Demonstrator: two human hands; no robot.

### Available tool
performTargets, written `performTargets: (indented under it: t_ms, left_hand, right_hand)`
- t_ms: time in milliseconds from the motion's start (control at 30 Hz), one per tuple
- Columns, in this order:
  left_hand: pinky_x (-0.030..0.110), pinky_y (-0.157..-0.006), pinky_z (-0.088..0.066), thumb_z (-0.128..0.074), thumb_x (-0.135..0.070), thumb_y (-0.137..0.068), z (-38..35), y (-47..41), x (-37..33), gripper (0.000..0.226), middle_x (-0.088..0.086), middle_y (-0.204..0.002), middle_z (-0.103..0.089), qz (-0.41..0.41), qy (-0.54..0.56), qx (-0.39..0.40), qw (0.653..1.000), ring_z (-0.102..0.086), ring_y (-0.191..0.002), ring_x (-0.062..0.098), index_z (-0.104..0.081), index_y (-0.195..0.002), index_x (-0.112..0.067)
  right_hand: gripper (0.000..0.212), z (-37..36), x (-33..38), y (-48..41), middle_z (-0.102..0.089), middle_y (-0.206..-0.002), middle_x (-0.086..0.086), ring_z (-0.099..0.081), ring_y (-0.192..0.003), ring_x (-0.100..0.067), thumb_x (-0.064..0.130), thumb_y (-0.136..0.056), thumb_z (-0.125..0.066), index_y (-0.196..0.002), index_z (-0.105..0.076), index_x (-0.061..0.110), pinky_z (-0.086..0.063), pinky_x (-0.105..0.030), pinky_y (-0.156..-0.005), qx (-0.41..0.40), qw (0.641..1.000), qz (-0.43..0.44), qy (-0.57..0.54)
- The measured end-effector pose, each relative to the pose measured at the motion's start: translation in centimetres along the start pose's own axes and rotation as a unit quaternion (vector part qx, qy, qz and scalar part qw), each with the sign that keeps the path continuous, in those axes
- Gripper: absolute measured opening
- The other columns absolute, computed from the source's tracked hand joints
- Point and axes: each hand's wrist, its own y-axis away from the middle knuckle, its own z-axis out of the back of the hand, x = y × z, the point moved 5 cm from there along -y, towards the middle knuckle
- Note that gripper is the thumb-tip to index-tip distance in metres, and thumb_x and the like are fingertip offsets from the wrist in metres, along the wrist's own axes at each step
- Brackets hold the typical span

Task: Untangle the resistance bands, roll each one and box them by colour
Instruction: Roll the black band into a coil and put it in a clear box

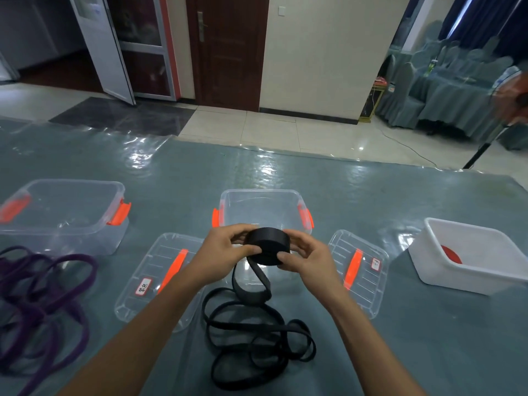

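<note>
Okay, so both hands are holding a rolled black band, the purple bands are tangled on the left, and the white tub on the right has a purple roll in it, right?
Not quite. The head view shows a red roll in the white tub, not a purple one. The rest holds: left hand and right hand grip the rolled black band, purple bands tangled on the left.

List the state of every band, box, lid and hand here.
black roll, unfinished, tail hanging
left hand, grips roll
right hand, grips roll
loose black bands, tangled
purple bands, tangled
left clear box, open
middle clear box, open
left lid, off
right lid, off
white tub, holds red roll
</note>
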Motion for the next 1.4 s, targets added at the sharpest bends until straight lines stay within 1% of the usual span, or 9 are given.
performTargets:
  t_ms: [167, 367, 533, 633, 733, 967, 1100, 1300, 1400]
  left_hand:
    - [0.023, -0.095, -0.053, -0.08, -0.009, -0.083, -1.1, 0.2, -1.3, 0.031, -0.01, -0.102, -0.076, -0.037, -0.046, 0.025, 0.998, -0.07, -0.103, 0.011, -0.075, -0.11, -0.023]
    - [0.029, -0.1, -0.054, -0.08, -0.007, -0.084, -1.0, 1.0, -0.8, 0.042, -0.007, -0.114, -0.076, -0.019, 0.061, -0.012, 0.998, -0.07, -0.111, 0.012, -0.07, -0.121, -0.024]
    - [0.028, -0.098, -0.056, -0.075, -0.001, -0.086, -0.6, 1.3, 0.1, 0.041, -0.004, -0.114, -0.076, 0.005, 0.112, -0.018, 0.994, -0.071, -0.111, 0.015, -0.07, -0.118, -0.026]
    - [0.028, -0.097, -0.056, -0.075, -0.001, -0.087, -0.5, 1.4, 0.1, 0.038, -0.003, -0.112, -0.077, 0.013, 0.104, -0.004, 0.995, -0.072, -0.11, 0.016, -0.072, -0.116, -0.026]
    - [0.027, -0.096, -0.055, -0.076, -0.004, -0.087, -0.4, 1.2, -0.3, 0.034, -0.002, -0.11, -0.076, 0.009, 0.074, 0.016, 0.997, -0.071, -0.108, 0.015, -0.073, -0.117, -0.02]
    - [0.022, -0.094, -0.054, -0.075, -0.003, -0.087, -1.2, 1.5, -1.3, 0.033, -0.001, -0.11, -0.076, -0.002, 0.072, 0.046, 0.996, -0.071, -0.108, 0.014, -0.072, -0.117, -0.017]
    - [0.023, -0.093, -0.055, -0.076, -0.005, -0.088, -1.4, 1.7, -1.6, 0.032, 0.0, -0.111, -0.077, -0.003, 0.11, 0.029, 0.994, -0.071, -0.108, 0.016, -0.073, -0.117, -0.016]
    - [0.018, -0.085, -0.056, -0.071, -0.003, -0.09, -1.4, 2.4, -1.7, 0.031, -0.001, -0.111, -0.078, -0.003, 0.195, -0.033, 0.98, -0.073, -0.106, 0.015, -0.071, -0.118, -0.018]
    - [0.022, -0.088, -0.057, -0.071, -0.007, -0.092, -1.4, 2.6, -1.1, 0.029, -0.003, -0.111, -0.077, 0.0, 0.156, -0.031, 0.987, -0.073, -0.106, 0.014, -0.07, -0.119, -0.018]
  right_hand:
    - [0.045, -0.3, 2.2, 0.1, -0.063, -0.104, 0.042, -0.055, -0.108, 0.018, 0.009, -0.082, -0.078, -0.119, -0.071, 0.032, -0.036, 0.001, -0.09, -0.005, 0.969, 0.102, 0.227]
    - [0.042, 0.9, 1.1, 0.3, -0.076, -0.109, 0.003, -0.07, -0.107, -0.016, -0.004, -0.083, -0.074, -0.114, -0.074, 0.024, -0.061, -0.036, -0.079, -0.076, 0.997, 0.009, -0.017]
    - [0.042, -0.8, 0.2, 1.4, -0.076, -0.111, -0.002, -0.072, -0.106, -0.022, -0.007, -0.086, -0.07, -0.121, -0.068, 0.017, -0.062, -0.04, -0.077, -0.088, 0.989, -0.019, -0.118]
    - [0.051, -1.0, 1.4, 1.5, -0.069, -0.123, 0.014, -0.062, -0.119, -0.008, 0.003, -0.085, -0.074, -0.126, -0.064, 0.031, -0.056, -0.027, -0.092, -0.053, 0.991, 0.077, 0.098]
    - [0.057, -2.0, 2.7, 1.5, -0.056, -0.138, 0.012, -0.05, -0.129, -0.004, 0.008, -0.087, -0.073, -0.138, -0.057, 0.028, -0.045, -0.024, -0.106, 0.016, 0.934, 0.178, 0.31]
    - [0.069, -1.9, 2.9, 0.8, -0.053, -0.122, 0.015, -0.053, -0.113, -0.005, 0.018, -0.088, -0.069, -0.14, -0.039, 0.054, -0.043, -0.02, -0.1, 0.117, 0.908, 0.121, 0.384]
    - [0.069, -1.4, 3.4, 0.8, -0.063, -0.115, 0.016, -0.057, -0.111, -0.002, 0.007, -0.082, -0.074, -0.128, -0.055, 0.054, -0.04, -0.01, -0.095, 0.088, 0.955, 0.105, 0.264]
    - [0.057, -1.1, 3.0, 1.2, -0.07, -0.122, 0.016, -0.066, -0.115, -0.021, -0.009, -0.082, -0.071, -0.125, -0.068, 0.028, -0.053, -0.051, -0.1, -0.02, 0.998, 0.053, -0.015]
    - [0.058, -2.1, 2.4, 1.8, -0.069, -0.124, 0.009, -0.065, -0.117, -0.019, -0.009, -0.083, -0.069, -0.127, -0.064, 0.028, -0.052, -0.053, -0.102, -0.032, 0.998, 0.046, -0.014]
